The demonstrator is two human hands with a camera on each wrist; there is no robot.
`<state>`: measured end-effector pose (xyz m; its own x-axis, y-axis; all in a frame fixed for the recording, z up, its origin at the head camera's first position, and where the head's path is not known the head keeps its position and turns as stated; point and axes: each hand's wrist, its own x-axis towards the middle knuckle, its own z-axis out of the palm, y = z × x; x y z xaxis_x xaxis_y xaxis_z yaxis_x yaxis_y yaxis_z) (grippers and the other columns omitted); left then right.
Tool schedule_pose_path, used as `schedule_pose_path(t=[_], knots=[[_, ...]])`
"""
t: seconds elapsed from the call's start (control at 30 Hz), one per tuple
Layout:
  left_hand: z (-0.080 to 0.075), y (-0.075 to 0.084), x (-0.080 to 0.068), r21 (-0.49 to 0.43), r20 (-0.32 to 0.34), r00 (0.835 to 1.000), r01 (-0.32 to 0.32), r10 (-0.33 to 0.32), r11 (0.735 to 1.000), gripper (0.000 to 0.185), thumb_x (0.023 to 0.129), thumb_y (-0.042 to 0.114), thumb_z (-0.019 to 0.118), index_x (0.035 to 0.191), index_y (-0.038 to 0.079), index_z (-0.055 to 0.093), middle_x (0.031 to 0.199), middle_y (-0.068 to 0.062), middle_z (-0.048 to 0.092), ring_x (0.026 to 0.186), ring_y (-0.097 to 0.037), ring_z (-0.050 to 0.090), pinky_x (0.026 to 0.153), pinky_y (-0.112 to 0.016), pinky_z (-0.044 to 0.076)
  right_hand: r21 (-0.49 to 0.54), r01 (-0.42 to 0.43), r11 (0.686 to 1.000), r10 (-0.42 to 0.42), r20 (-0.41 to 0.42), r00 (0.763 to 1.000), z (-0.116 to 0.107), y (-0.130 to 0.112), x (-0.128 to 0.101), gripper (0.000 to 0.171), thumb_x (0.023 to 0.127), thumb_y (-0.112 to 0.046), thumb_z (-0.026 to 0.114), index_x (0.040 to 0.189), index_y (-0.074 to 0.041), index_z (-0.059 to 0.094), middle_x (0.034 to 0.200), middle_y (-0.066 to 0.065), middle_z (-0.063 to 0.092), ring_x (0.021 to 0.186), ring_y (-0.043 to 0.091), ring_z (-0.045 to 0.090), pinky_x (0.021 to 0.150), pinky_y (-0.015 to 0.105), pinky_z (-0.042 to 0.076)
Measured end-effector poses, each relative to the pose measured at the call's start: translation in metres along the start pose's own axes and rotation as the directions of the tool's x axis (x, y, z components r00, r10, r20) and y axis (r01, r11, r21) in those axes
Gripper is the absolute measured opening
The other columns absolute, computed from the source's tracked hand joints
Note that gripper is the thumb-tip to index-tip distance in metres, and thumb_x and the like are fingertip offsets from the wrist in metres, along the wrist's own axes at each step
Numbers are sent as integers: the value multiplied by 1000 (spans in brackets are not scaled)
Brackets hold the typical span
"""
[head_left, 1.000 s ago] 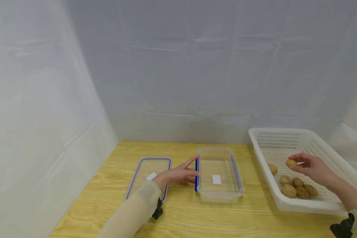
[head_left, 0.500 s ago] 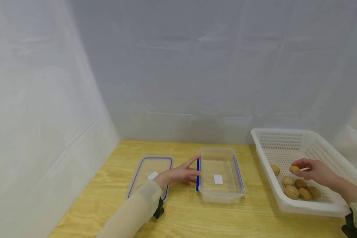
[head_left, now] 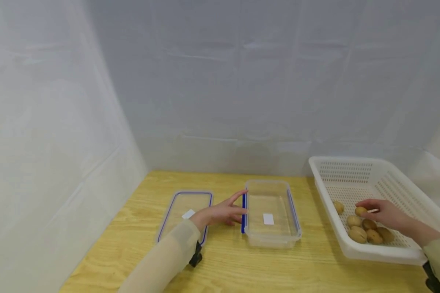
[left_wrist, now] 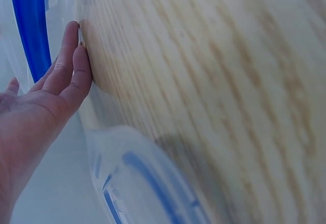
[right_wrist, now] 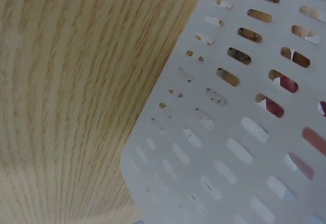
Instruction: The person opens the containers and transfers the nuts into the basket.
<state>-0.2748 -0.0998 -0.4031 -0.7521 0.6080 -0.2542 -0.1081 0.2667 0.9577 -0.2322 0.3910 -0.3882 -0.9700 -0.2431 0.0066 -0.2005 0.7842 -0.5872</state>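
In the head view my right hand [head_left: 385,213] is inside the white basket [head_left: 333,240]. Its thumb and fingertips pinch a small round tan potato [head_left: 360,211]. Just below lies a cluster of several potatoes [head_left: 357,234], and another potato [head_left: 338,207] sits by the basket's left wall. My left hand [head_left: 223,212] reaches to a clear plastic container [head_left: 275,240], its fairly straight, spread fingers touching the left side and rim beside a blue latch [left_wrist: 33,25]. The left wrist view shows the fingers against that side. The right hand is mostly hidden behind basket wall [right_wrist: 219,147] in its wrist view.
A clear lid [head_left: 172,211] with a blue seal lies on the wooden table [head_left: 271,272], partly under the left forearm. The container's latches hang unfastened, and a white label [head_left: 268,219] shows in it. White sheeting [head_left: 220,81] surrounds the table at the back and sides.
The right hand, still pinching the potato, has shifted a little nearer to the cluster in the basket. The left hand has stayed at the container's side.
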Motion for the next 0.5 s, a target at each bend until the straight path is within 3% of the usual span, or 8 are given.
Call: schedule_pose_path(t=[0.27,0.5], knots=[[0,0,0,4,3,1000,-4,4,1000,73,99,23,57,156,33,12,126,-16,55,86,-22,63,69,-31,48,57,-8,998,2,109,994,-1,-10,-2,33,95,-6,60,117,18,54,110,30,60,94,34,62,69,30,52],[0,-1,1,0,6,1000,0,0,1000,73,99,23,57,156,34,12,128,-17,54,86,-22,63,70,-31,48,36,62,997,-68,162,984,-2,-10,-4,28,93,-1,60,113,18,55,104,25,63,93,35,62,70,27,51]])
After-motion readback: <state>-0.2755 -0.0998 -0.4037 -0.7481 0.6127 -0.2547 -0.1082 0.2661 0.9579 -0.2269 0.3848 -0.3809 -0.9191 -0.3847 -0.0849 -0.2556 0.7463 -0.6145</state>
